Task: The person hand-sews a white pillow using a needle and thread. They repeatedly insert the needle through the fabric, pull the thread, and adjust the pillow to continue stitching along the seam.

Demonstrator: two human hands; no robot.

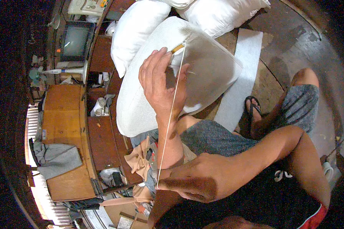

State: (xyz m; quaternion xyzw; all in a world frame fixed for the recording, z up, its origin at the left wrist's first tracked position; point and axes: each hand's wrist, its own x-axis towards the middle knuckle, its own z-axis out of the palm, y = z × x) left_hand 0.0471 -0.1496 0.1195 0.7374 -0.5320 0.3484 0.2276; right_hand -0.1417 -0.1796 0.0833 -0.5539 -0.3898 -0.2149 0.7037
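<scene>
A white fabric cushion, its right part in shadow, lies against my lap. My left hand is on top of it, thumb and fingers closed on the fabric near a seam. Just past the fingertips shows a short yellow-brown piece, whose kind I cannot make out. A taut white thread runs from the cushion's seam down to my right hand. That hand is drawn back near my chest, its fingers closed on the thread's end. Whether it also holds a needle is hidden.
White stuffed pillows lie beyond the cushion. A white fabric strip lies on the floor to its right. On the left stand a wooden cabinet with a grey cloth on it, a screen and a fan.
</scene>
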